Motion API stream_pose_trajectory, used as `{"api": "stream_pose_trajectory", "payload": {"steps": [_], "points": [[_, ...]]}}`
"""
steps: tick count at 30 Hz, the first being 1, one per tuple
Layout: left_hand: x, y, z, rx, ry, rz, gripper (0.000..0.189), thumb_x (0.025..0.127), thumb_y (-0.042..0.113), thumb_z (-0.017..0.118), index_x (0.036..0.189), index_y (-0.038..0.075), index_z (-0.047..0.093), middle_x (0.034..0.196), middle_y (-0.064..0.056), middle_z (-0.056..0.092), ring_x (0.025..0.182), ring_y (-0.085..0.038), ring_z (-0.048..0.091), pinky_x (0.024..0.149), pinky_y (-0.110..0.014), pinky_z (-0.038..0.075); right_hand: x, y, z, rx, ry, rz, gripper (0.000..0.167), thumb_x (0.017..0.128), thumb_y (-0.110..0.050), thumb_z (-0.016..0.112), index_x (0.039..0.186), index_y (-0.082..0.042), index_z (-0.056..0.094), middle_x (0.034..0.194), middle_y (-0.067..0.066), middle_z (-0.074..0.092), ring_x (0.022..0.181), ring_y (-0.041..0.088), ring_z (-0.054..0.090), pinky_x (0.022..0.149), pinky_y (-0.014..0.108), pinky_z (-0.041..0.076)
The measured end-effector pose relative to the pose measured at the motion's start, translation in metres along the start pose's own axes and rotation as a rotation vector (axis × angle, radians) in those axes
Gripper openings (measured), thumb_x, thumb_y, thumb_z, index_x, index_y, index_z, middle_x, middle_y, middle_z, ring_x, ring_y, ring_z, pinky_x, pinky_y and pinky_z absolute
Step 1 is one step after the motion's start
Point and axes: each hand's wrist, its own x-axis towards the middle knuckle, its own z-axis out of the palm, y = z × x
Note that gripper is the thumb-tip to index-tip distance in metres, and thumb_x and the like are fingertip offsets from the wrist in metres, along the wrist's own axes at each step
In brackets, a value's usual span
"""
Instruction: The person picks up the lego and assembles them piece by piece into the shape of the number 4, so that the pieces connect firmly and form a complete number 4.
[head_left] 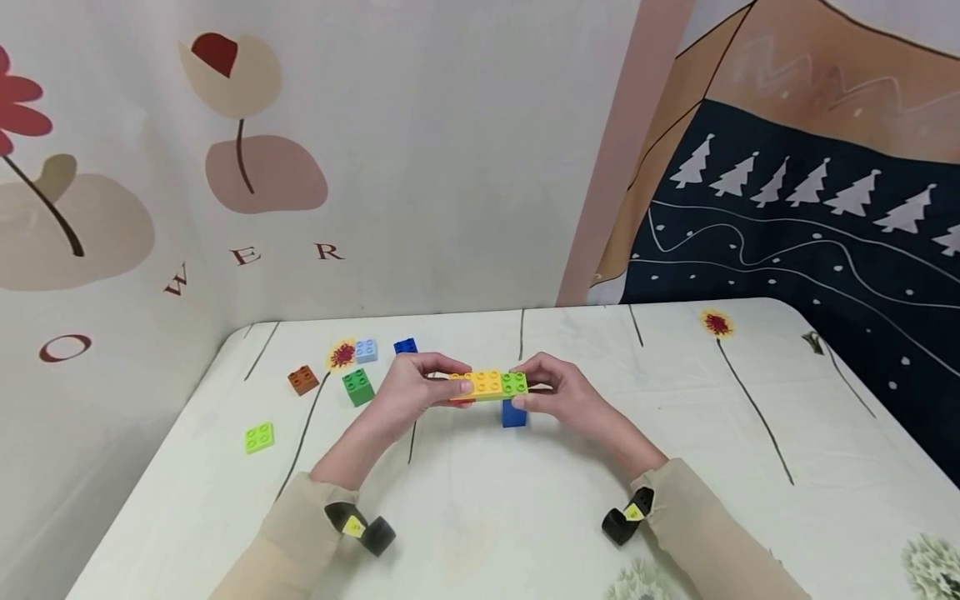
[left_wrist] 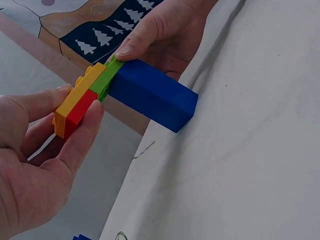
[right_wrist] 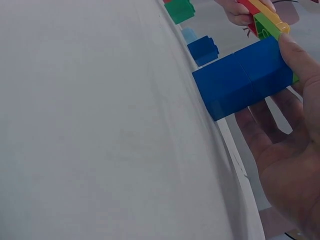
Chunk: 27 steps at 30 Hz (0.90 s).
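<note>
Both hands hold one joined structure of toy building bricks above the table. A yellow brick (head_left: 487, 382) lies on top, a light green brick (head_left: 515, 382) is at the right end, and a red brick (left_wrist: 81, 107) sits under the yellow one. From beneath the light green end a dark blue column (left_wrist: 152, 95) of stacked bricks points downward. My left hand (head_left: 408, 387) pinches the yellow and red end between thumb and fingers. On the other end, my right hand (head_left: 562, 387) grips the light green brick, with its thumb at the joint with the blue column.
Loose bricks lie on the left of the white table (head_left: 465, 517): a lime brick (head_left: 259, 437), an orange-brown brick (head_left: 303, 380), a green brick (head_left: 358, 387), a light blue brick (head_left: 366, 350) and a dark blue brick (head_left: 405, 345). A printed cloth (head_left: 450, 167) hangs behind.
</note>
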Motion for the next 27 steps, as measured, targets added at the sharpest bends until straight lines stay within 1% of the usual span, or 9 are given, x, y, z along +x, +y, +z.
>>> {"api": "stream_pose_trajectory", "payload": {"steps": [8,11,15,18,20,24,27], "points": [[0.000,-0.002,0.001,-0.021,-0.006,-0.004,0.024,0.090,0.001,0.078,0.113,0.001,0.075,0.120,-0.017,0.065,0.102,-0.028,0.071,0.085,-0.034,0.060,0.000,0.000,0.000,-0.002,-0.004,-0.009,0.035,0.093,-0.007,0.077,0.124,-0.002,0.062,0.122,0.013,0.070,0.113,0.026,0.064,0.087,0.027,0.056],[-0.002,-0.003,0.002,-0.028,-0.008,-0.003,0.024,0.091,0.002,0.077,0.115,0.002,0.074,0.122,-0.016,0.064,0.104,-0.027,0.071,0.087,-0.034,0.060,0.000,-0.001,0.000,-0.003,-0.001,0.002,0.034,0.093,-0.007,0.077,0.124,-0.004,0.063,0.122,0.012,0.070,0.113,0.026,0.064,0.087,0.027,0.056],[-0.005,-0.003,0.002,0.034,0.010,0.020,0.025,0.092,0.005,0.077,0.117,0.005,0.074,0.120,-0.012,0.066,0.102,-0.025,0.070,0.087,-0.031,0.059,0.000,-0.002,0.001,-0.005,-0.002,0.006,0.033,0.093,-0.007,0.076,0.123,-0.005,0.063,0.122,0.011,0.070,0.113,0.026,0.064,0.087,0.029,0.055],[-0.007,-0.003,0.001,0.109,0.024,0.051,0.027,0.092,0.009,0.078,0.119,0.007,0.074,0.117,-0.010,0.068,0.096,-0.024,0.069,0.084,-0.028,0.059,0.001,-0.002,0.001,-0.007,0.001,0.006,0.033,0.093,-0.007,0.076,0.123,-0.005,0.063,0.121,0.011,0.070,0.112,0.026,0.065,0.088,0.030,0.055],[-0.010,-0.003,-0.002,0.148,0.026,0.070,0.032,0.092,0.011,0.079,0.123,0.006,0.072,0.117,-0.009,0.069,0.096,-0.024,0.068,0.082,-0.028,0.059,0.000,-0.002,0.001,-0.010,0.003,0.008,0.034,0.093,-0.007,0.077,0.123,-0.005,0.063,0.120,0.011,0.071,0.112,0.025,0.065,0.088,0.029,0.055],[-0.018,-0.003,-0.013,0.207,0.043,0.083,0.041,0.091,0.015,0.080,0.130,0.008,0.068,0.121,-0.008,0.069,0.103,-0.023,0.066,0.082,-0.029,0.059,0.000,-0.002,0.001,-0.002,-0.005,0.011,0.034,0.092,-0.006,0.077,0.124,-0.004,0.063,0.120,0.012,0.071,0.112,0.025,0.065,0.087,0.029,0.054],[-0.025,-0.002,-0.025,0.240,0.057,0.092,0.044,0.091,0.015,0.081,0.132,0.009,0.067,0.124,-0.011,0.068,0.109,-0.024,0.065,0.084,-0.029,0.059,-0.001,-0.002,0.001,0.004,-0.005,0.010,0.034,0.093,-0.005,0.076,0.124,-0.003,0.063,0.121,0.012,0.071,0.112,0.026,0.065,0.087,0.029,0.055]]}}
